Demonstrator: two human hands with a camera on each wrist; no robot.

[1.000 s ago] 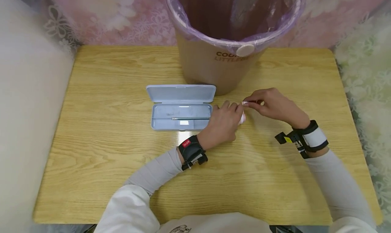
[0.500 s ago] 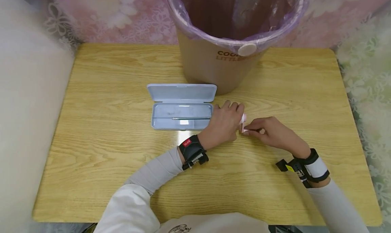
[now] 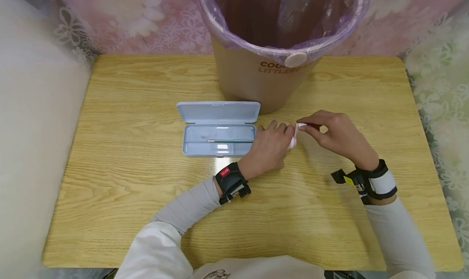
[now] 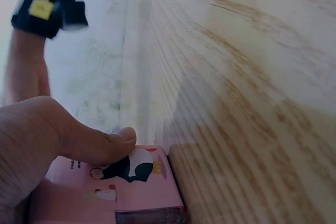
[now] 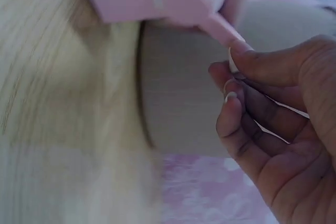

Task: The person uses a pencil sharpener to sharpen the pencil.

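On the table my left hand [image 3: 269,147] grips a pink crank pencil sharpener [image 4: 142,198], thumb on its printed cartoon face. In the right wrist view the sharpener's round hub and crank arm [image 5: 219,29] stick out of its end. My right hand [image 3: 338,136] pinches the crank's small white knob [image 3: 302,125] between thumb and forefinger. A dark green pencil [image 3: 231,141] reaches from over the light blue pencil case [image 3: 194,149] toward the left hand, which hides its right end. The case lies open with its lid [image 3: 218,111] raised at the back.
Behind the case and the hands stands a tall beige bin [image 3: 249,79] with a purple liner bag. Its base is close to the case lid. The wooden table [image 3: 128,181] meets a flowered pink wall [image 3: 146,22] at the back.
My right hand swung the crank knob toward the body, then back up and away to the far side. The left hand keeps its hold on the sharpener in place.
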